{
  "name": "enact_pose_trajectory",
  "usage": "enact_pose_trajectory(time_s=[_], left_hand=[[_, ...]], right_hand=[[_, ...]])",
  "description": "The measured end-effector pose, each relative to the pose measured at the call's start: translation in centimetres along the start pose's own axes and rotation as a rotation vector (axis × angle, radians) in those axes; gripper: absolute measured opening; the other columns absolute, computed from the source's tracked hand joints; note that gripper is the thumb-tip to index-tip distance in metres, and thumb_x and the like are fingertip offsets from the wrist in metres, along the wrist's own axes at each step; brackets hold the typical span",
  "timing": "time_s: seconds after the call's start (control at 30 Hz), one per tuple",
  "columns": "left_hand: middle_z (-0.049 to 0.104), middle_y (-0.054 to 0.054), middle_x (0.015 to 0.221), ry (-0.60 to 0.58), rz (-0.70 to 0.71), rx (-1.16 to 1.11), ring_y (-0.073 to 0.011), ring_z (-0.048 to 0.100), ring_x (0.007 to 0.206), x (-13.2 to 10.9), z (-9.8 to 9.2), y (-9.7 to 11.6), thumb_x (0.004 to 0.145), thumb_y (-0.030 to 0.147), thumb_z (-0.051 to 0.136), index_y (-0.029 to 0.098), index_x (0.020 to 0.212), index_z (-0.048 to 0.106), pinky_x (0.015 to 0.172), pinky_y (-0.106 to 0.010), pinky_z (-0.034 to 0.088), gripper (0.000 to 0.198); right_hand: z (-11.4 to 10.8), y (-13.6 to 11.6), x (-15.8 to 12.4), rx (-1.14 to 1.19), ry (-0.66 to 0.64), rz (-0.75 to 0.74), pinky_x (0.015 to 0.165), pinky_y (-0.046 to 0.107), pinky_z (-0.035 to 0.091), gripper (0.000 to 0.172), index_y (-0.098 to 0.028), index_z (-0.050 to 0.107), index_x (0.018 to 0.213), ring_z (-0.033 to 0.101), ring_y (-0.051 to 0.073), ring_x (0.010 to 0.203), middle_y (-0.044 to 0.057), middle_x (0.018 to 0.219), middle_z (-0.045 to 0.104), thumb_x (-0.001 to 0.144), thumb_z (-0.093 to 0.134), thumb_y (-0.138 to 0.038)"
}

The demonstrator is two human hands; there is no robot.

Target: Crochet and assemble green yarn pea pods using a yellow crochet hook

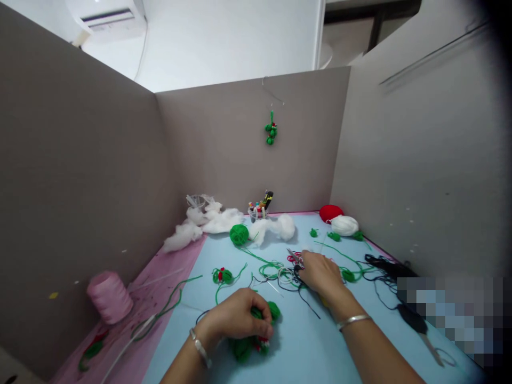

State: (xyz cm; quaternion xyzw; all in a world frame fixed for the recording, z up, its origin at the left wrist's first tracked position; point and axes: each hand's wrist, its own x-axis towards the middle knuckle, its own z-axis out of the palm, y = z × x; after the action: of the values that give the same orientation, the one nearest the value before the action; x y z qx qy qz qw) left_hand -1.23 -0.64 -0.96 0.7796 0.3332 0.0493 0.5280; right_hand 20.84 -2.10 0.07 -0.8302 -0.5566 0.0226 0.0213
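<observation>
My left hand [236,316] is closed around a green crocheted piece [256,333] with red bits, resting on the light blue mat [312,341]. My right hand [320,273] reaches forward and lies on small scissors [295,258], fingers curled over their handles, amid tangled green yarn [272,266] and dark thread. A silver bracelet is on each wrist. A green yarn ball [239,234] lies further back, and another small green crocheted piece [222,276] sits left of the tangle.
White stuffing [208,221] is piled at the back. A cup of tools [258,210], red and white yarn balls [338,220], a pink spool [110,296] at left, black thread [384,266] at right. Grey partitions enclose the desk; green ornaments [271,130] hang on the back wall.
</observation>
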Motion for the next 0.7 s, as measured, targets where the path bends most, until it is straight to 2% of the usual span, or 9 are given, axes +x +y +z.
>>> enact_pose_trajectory(time_s=[0.13,0.33,0.47,0.57,0.7], left_hand=[[0.060,0.002,0.058,-0.002,-0.010,-0.025,-0.0095,0.049,0.054,0.1,0.0,0.1,0.060,0.026,0.067,0.014,0.064,0.063,0.052,-0.019,0.038,0.013],[0.060,0.002,0.058,0.062,-0.009,-0.025,-0.0095,0.049,0.055,0.1,0.2,0.4,0.061,0.025,0.066,0.014,0.063,0.064,0.053,-0.020,0.037,0.012],[0.060,0.002,0.057,0.089,-0.001,-0.051,-0.0095,0.049,0.053,0.2,0.3,0.4,0.060,0.026,0.066,0.013,0.065,0.065,0.053,-0.021,0.038,0.014],[0.063,0.000,0.061,0.092,-0.016,-0.108,-0.0106,0.053,0.055,0.2,0.3,0.3,0.061,0.031,0.069,0.014,0.069,0.067,0.055,-0.022,0.040,0.019],[0.064,0.000,0.061,0.143,0.014,-0.121,-0.0108,0.054,0.057,-0.1,0.3,0.3,0.058,0.038,0.075,0.014,0.071,0.071,0.060,-0.023,0.043,0.028]], right_hand=[[-0.5,-0.4,-0.3,0.035,0.078,-0.016,0.080,0.040,0.052,0.026,-0.016,0.060,0.110,0.063,0.019,0.091,0.006,0.106,0.064,0.091,0.056,-0.034],[-1.2,-0.8,-0.3,0.129,0.163,-0.066,0.080,0.039,0.052,0.026,-0.016,0.060,0.110,0.063,0.019,0.091,0.006,0.105,0.064,0.091,0.056,-0.034],[-1.3,-0.4,0.2,0.152,0.216,-0.029,0.083,0.041,0.050,0.026,-0.017,0.059,0.112,0.062,0.019,0.095,0.006,0.108,0.063,0.092,0.055,-0.033],[-0.9,0.1,0.6,0.134,0.203,0.033,0.080,0.039,0.051,0.026,-0.017,0.059,0.110,0.062,0.019,0.093,0.006,0.106,0.063,0.092,0.054,-0.035],[0.4,0.8,1.0,0.090,0.103,0.103,0.073,0.036,0.051,0.024,-0.016,0.063,0.098,0.063,0.017,0.083,0.005,0.094,0.065,0.091,0.054,-0.037]])
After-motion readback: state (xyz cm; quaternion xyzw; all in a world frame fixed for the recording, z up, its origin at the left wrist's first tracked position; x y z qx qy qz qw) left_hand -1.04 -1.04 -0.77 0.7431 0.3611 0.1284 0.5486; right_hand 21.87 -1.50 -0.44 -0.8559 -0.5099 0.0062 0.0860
